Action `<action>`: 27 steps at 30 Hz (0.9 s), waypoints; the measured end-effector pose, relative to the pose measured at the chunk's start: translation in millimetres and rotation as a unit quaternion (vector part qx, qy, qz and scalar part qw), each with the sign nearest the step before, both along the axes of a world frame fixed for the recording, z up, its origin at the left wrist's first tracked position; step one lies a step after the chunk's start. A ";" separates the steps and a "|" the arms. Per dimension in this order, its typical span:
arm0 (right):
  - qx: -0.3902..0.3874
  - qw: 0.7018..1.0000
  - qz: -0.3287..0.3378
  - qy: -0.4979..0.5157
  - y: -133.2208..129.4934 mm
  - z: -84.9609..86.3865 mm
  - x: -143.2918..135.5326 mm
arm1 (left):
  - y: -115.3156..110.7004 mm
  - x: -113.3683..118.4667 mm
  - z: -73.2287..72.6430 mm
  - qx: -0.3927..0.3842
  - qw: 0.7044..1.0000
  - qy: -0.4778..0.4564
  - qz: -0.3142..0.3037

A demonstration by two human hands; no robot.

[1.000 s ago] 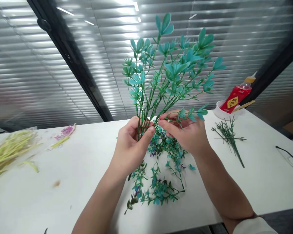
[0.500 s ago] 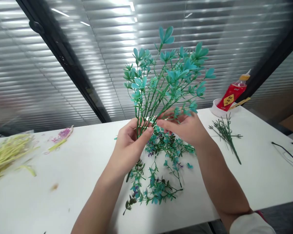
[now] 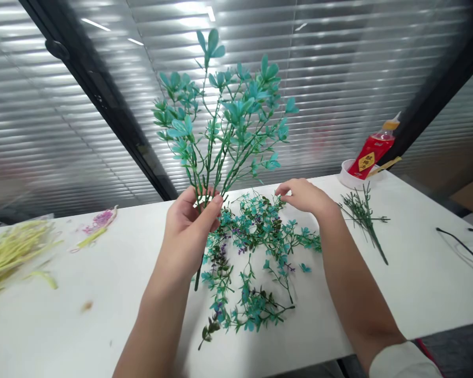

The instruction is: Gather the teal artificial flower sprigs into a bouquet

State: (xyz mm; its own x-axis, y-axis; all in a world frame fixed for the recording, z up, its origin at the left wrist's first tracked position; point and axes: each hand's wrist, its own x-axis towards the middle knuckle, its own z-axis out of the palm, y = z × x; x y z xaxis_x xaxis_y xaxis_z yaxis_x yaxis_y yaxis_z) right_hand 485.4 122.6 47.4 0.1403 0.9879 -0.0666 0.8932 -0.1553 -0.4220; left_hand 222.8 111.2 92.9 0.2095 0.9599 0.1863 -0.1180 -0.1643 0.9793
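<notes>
My left hand [image 3: 191, 226] is closed around the stems of an artificial plant bunch [image 3: 228, 126] with teal leaves and green stems. The bunch stands upright above the table, its thick stem end sticking out below my fist. My right hand [image 3: 305, 197] is off the bunch, over the far right edge of a pile of loose teal sprigs [image 3: 256, 226]. Its thumb and forefinger are a little apart, and I see nothing held between them. More sprigs, some with purple and dark leaves, lie nearer to me, among them a teal one [image 3: 256, 310].
Right of the pile lies a bare green stem bunch [image 3: 364, 218]. Behind it a red bottle [image 3: 372, 155] leans in a white bowl [image 3: 350, 178]. Glasses [image 3: 461, 247] rest at the right edge. Yellow strands [image 3: 16, 252] and a purple-and-yellow piece [image 3: 98, 226] lie left. Blinds stand behind the table.
My left hand has carried the teal bunch left and slightly up. My right hand has come away from the bunch and lowered to the far right side of the sprig pile.
</notes>
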 end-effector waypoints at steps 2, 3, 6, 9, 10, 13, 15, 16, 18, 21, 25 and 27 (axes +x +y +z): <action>-0.016 1.000 0.022 0.008 9.3 -9.0 1.0 | 0.0 0.4 -0.4 0.003 1.000 -0.002 -0.005; -0.019 0.999 0.030 0.010 13.5 -12.9 0.0 | 0.1 0.4 -0.7 0.004 1.000 -0.001 -0.007; -0.020 0.999 0.036 0.002 22.5 -21.8 -6.4 | 0.3 -0.3 -1.4 0.003 1.000 0.005 -0.009; -0.022 0.999 0.031 -0.017 25.9 -26.3 -12.1 | 0.5 -1.3 -1.7 0.006 1.000 0.003 -0.013; -0.023 0.999 0.029 -0.022 26.1 -27.1 -13.1 | 0.6 -1.5 -1.8 0.007 1.000 0.002 -0.014; -0.021 0.999 0.026 -0.032 26.4 -29.1 -13.7 | 0.7 -1.7 -1.9 0.009 1.000 0.001 -0.018; -0.019 0.999 0.024 -0.038 27.4 -31.3 -13.1 | 0.6 -1.7 -2.2 0.011 1.000 0.002 -0.020; -0.021 0.999 0.021 -0.042 28.3 -32.9 -12.7 | 0.4 -1.7 -2.4 0.012 1.000 0.003 -0.022; -0.030 0.998 0.017 -0.050 30.6 -36.4 -11.9 | 0.0 -1.9 -2.8 0.015 1.000 0.002 -0.025; -0.039 0.997 0.012 -0.059 34.0 -40.8 -11.1 | -0.4 -2.4 -3.3 0.020 0.999 -0.004 -0.032; -0.025 0.998 0.011 -0.063 34.6 -41.0 -11.0 | -0.1 -3.0 -3.2 0.019 0.999 -0.002 -0.035; -0.019 0.998 0.012 -0.063 33.0 -39.0 -11.5 | 0.3 -3.3 -3.1 0.017 0.999 -0.002 -0.033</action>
State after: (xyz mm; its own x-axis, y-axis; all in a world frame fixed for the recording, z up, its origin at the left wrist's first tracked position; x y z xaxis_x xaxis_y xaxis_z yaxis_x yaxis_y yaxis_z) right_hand 474.0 155.5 8.4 0.1260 0.9882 -0.0876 0.9424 -0.1468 -0.3005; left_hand 219.5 111.4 89.8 0.2714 0.9370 0.2198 -0.1330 -0.1896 0.9728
